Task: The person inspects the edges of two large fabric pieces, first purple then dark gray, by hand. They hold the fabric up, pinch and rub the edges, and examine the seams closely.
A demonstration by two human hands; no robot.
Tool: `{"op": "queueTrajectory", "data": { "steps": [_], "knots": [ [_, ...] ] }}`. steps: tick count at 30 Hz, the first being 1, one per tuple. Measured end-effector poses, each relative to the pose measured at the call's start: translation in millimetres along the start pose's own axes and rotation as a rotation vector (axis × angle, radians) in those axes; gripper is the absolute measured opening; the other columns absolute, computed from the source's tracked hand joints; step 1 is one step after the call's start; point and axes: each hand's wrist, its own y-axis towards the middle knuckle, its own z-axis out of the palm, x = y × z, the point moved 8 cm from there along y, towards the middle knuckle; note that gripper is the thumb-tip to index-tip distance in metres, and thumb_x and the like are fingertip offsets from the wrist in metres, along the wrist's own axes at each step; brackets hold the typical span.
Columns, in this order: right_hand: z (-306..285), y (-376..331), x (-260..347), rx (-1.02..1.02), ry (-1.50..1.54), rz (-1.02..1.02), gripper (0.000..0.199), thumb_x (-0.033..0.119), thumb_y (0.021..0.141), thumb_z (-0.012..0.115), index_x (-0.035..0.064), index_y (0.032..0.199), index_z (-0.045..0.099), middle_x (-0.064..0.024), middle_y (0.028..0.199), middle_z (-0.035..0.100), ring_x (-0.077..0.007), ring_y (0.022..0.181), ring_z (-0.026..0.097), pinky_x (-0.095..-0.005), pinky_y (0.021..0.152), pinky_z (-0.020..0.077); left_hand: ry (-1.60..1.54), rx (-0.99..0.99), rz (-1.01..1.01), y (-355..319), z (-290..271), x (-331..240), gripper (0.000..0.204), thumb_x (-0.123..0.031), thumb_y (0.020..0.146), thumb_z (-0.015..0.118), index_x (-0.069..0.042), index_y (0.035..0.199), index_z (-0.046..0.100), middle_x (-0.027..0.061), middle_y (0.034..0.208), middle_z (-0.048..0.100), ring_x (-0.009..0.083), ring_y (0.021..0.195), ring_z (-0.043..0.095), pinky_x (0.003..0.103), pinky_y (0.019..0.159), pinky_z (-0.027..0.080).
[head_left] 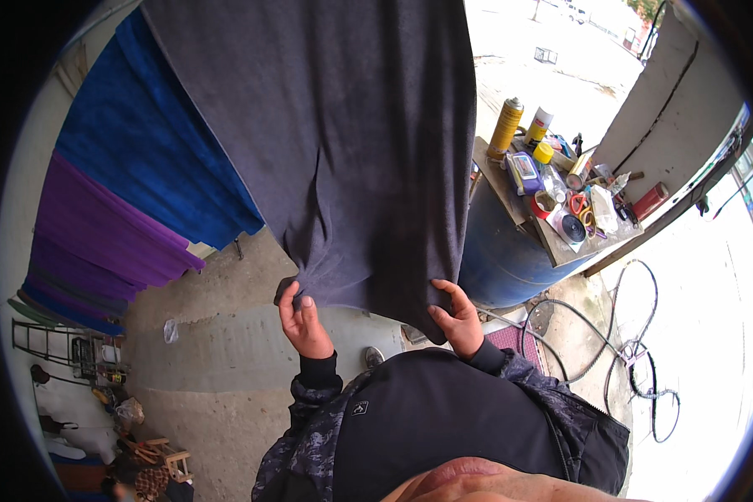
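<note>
A grey cloth stretches from 12 o'clock to the middle of the view, its long axis running roughly 12 to 6, lower edge facing 6 o'clock; the left hand pinches its 7 o'clock corner, the right hand its 5 o'clock corner

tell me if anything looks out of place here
The dark hose or cable lies in loose, messy loops right of the blue barrel, rather than coiled neatly. The wooden board above is cluttered. The held grey cloth shows no clear damage.
</note>
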Motion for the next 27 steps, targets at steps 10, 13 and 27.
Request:
{"op": "queueTrajectory", "data": {
  "steps": [10,13,27],
  "knots": [
    [16.2,-7.1,6.1,0.135,-0.014,-0.033,0.062,-0.008,0.105,0.066,0.0040,0.162,0.043,-0.0042,0.141,0.060,-0.0111,0.127,0.060,-0.0274,0.110,0.0480,0.072,0.365,-0.035,-35.7,53.4,2.7,0.050,-0.002,0.103,0.075,-0.003,0.150,0.057,0.0032,0.123,0.066,0.0072,0.092,0.064,0.023,0.082,0.056],
    [18.5,-9.2,6.2,0.153,0.032,0.011,0.063,-0.008,0.105,0.066,0.0040,0.163,0.043,-0.0036,0.141,0.060,-0.0103,0.125,0.060,-0.0268,0.109,0.0477,0.194,0.493,0.019,-47.5,71.9,-2.2,0.039,-0.006,0.100,0.081,0.000,0.137,0.068,0.0107,0.125,0.075,0.0174,0.107,0.072,0.031,0.095,0.058],
    [21.5,-12.4,7.4,0.182,0.112,-0.008,0.065,-0.009,0.105,0.065,0.0042,0.164,0.040,-0.0048,0.145,0.058,-0.0120,0.132,0.058,-0.0286,0.113,0.0464,0.372,0.875,0.166,-78.7,115.5,-16.8,0.040,-0.011,0.099,0.081,-0.004,0.137,0.069,0.0167,0.126,0.079,0.0329,0.115,0.078,0.040,0.098,0.061]
  ]
}}
